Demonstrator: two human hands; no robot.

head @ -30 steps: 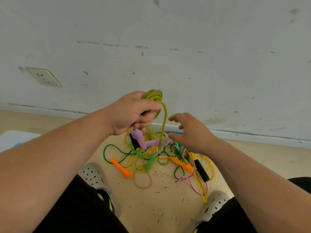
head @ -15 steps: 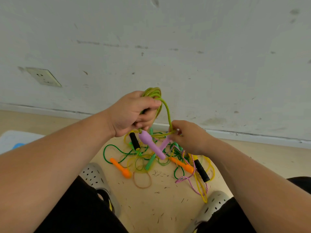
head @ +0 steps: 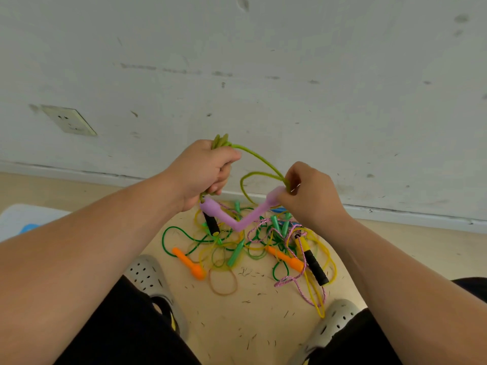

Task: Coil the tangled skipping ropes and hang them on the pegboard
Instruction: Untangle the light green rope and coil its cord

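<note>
My left hand (head: 204, 172) is closed around a coiled bundle of olive-green rope (head: 220, 140), and one purple handle (head: 210, 208) hangs just below its fingers. My right hand (head: 307, 194) pinches the top of the second purple handle (head: 259, 210) together with a loose loop of the same green rope (head: 259, 160). The two handles meet in a V above the floor. Beneath them lies a tangle of ropes (head: 253, 243) in green, yellow and pink, with orange (head: 189, 263), teal and black-and-yellow (head: 312, 260) handles. No pegboard is in view.
A scuffed white wall with a socket (head: 69, 119) stands close ahead, above a skirting board. Both feet in grey perforated clogs (head: 147, 272) frame the pile on the wooden floor. A tan rubber band (head: 223, 281) lies nearby. A white-and-blue object (head: 25, 219) is at the left.
My right hand closed on the second purple handle and lifted it up and to the right, drawing a loop of green rope out. My left hand kept its grip on the coil.
</note>
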